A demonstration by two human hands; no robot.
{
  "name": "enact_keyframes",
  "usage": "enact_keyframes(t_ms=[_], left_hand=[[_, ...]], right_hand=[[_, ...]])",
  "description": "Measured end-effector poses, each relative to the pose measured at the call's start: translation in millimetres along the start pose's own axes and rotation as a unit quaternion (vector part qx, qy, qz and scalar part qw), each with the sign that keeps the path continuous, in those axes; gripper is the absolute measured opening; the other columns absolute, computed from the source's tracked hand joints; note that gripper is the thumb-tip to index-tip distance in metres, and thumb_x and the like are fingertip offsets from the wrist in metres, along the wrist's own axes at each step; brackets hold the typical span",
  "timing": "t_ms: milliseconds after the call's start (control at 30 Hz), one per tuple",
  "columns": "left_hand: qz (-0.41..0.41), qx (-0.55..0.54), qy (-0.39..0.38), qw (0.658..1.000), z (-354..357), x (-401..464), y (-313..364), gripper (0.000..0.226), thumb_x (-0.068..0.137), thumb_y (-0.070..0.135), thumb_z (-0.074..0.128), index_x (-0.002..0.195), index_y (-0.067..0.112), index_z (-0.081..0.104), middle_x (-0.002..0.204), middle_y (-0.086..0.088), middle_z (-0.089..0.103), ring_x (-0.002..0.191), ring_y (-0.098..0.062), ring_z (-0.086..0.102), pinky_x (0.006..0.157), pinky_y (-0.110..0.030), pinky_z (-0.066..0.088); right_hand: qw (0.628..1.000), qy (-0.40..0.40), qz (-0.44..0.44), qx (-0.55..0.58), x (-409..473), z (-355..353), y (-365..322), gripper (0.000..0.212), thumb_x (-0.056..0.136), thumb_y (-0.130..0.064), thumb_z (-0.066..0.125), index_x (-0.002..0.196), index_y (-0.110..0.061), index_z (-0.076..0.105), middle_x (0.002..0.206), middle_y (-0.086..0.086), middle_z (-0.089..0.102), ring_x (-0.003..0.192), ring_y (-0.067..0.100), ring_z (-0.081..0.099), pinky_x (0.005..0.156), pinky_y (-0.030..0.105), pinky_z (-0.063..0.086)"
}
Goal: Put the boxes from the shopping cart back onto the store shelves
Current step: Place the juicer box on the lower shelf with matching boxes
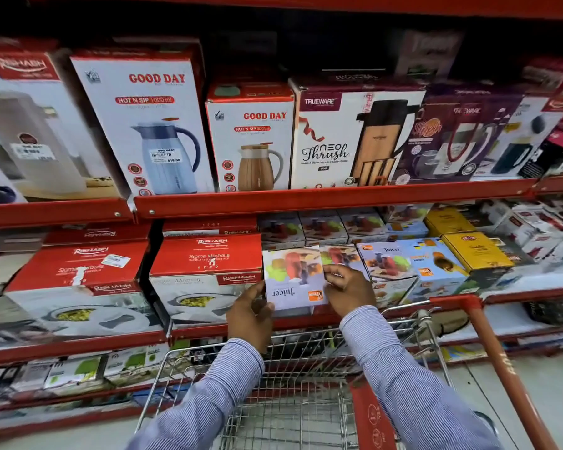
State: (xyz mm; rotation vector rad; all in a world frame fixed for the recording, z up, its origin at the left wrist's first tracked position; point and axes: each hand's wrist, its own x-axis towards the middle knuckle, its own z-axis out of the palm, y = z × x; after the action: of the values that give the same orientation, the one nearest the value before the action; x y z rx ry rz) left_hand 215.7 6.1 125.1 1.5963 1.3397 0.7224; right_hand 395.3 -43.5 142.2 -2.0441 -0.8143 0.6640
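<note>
A small juicer box (293, 277), white and lilac with fruit pictures and upside-down lettering, is held at the front edge of the middle red shelf (306, 321). My left hand (249, 315) grips its lower left corner. My right hand (346, 289) holds its right side, fingers over the top face. Both arms in striped sleeves reach over the wire shopping cart (293, 401), whose visible basket shows no boxes. More juicer boxes (384, 259) stand on the same shelf just to the right and behind.
Red Rishabh casserole boxes (205, 274) sit immediately left of the held box. The upper shelf (335, 196) carries flask boxes. Yellow boxes (476, 251) stand further right. The cart's red handle (501, 362) runs down the right side. A lower shelf holds green-and-white boxes.
</note>
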Motion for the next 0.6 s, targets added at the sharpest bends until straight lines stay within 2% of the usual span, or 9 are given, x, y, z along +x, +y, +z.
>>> enact_keyframes(t_ms=[67,200,300,400,467,533,600], left_hand=[[0.0,-0.007,0.012,1.0,6,3,-3,0.049,0.089,0.001,0.062,0.134,0.02,0.058,0.125,-0.006,0.068,0.101,-0.014,0.063,0.087,-0.016,0.048],[-0.008,-0.002,0.025,1.0,16,8,-6,0.049,0.089,0.002,0.062,0.135,0.018,0.058,0.132,-0.008,0.064,0.116,-0.024,0.064,0.104,-0.038,0.049],[-0.015,-0.002,0.038,0.999,22,13,-10,0.044,0.089,0.003,0.063,0.131,0.016,0.062,0.126,-0.009,0.068,0.112,-0.026,0.066,0.102,-0.046,0.052],[-0.029,0.019,0.05,0.998,27,19,-16,0.037,0.087,0.005,0.066,0.124,0.013,0.067,0.114,-0.01,0.074,0.103,-0.026,0.07,0.1,-0.036,0.052],[-0.034,0.033,0.059,0.997,29,21,-20,0.033,0.085,0.007,0.069,0.117,0.014,0.071,0.106,-0.009,0.077,0.094,-0.024,0.072,0.09,-0.024,0.049],[-0.037,0.038,0.065,0.996,30,25,-22,0.031,0.084,0.009,0.071,0.114,0.015,0.073,0.1,-0.009,0.078,0.091,-0.023,0.073,0.084,-0.02,0.046],[-0.024,0.06,0.072,0.995,29,29,-23,0.028,0.083,0.012,0.073,0.11,0.014,0.074,0.099,-0.01,0.079,0.091,-0.024,0.073,0.085,-0.022,0.047]], right_hand=[[1.0,0.001,0.008,-0.01,6,3,-1,0.039,0.082,-0.006,0.064,0.116,-0.024,0.068,0.114,0.002,0.074,0.103,0.015,0.069,0.083,0.021,0.05],[1.0,0.004,0.02,-0.011,13,10,3,0.042,0.082,-0.004,0.065,0.12,-0.019,0.068,0.116,0.005,0.073,0.108,0.016,0.068,0.094,0.025,0.051],[1.0,0.006,0.02,-0.002,19,15,6,0.041,0.082,-0.001,0.063,0.119,-0.016,0.069,0.116,0.005,0.073,0.108,0.015,0.068,0.098,0.03,0.052],[1.0,0.012,0.027,-0.008,22,23,9,0.039,0.082,-0.001,0.065,0.118,-0.014,0.069,0.116,0.006,0.073,0.106,0.015,0.069,0.098,0.032,0.052],[0.999,0.012,0.027,-0.017,23,27,11,0.039,0.08,-0.002,0.068,0.118,-0.012,0.069,0.115,0.008,0.073,0.104,0.016,0.07,0.1,0.033,0.052],[0.999,0.016,0.007,-0.05,23,29,12,0.038,0.081,-0.004,0.068,0.118,-0.013,0.07,0.114,0.008,0.074,0.102,0.017,0.071,0.1,0.03,0.051],[0.99,0.017,-0.036,-0.136,24,30,9,0.035,0.084,-0.009,0.064,0.118,-0.016,0.07,0.109,0.008,0.075,0.099,0.021,0.071,0.096,0.03,0.053]])
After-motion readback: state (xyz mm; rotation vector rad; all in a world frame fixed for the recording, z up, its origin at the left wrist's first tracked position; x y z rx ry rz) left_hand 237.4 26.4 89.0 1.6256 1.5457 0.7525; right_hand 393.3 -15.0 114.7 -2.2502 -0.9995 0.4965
